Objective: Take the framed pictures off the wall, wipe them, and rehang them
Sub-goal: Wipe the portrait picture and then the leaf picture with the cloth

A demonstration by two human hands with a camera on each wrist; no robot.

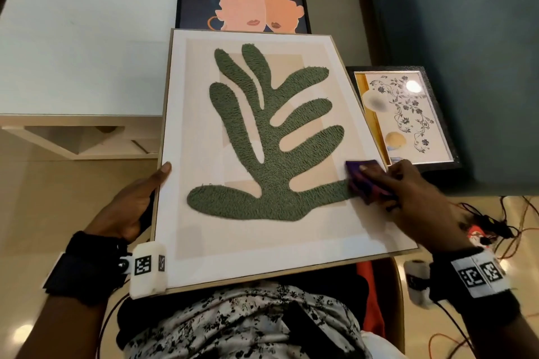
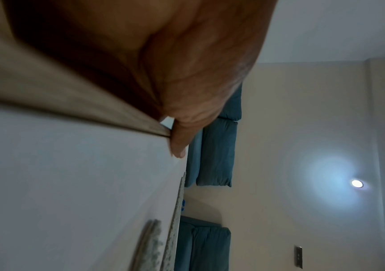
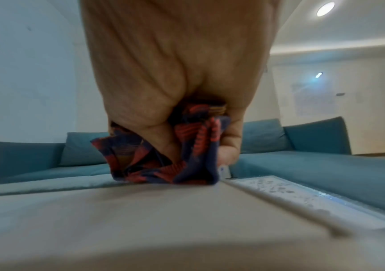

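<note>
A large framed picture with a green leaf shape lies tilted across my lap. My left hand grips its left edge, thumb on the front; the left wrist view shows the wooden frame edge under the palm. My right hand holds a bunched purple and red cloth against the glass near the picture's right edge. In the right wrist view the cloth is clutched between the fingers, pressed on the picture surface.
A framed portrait of two faces stands beyond the leaf picture. A black-framed floral picture lies on the teal sofa to the right. A white table is on the left. Cables trail on the floor at right.
</note>
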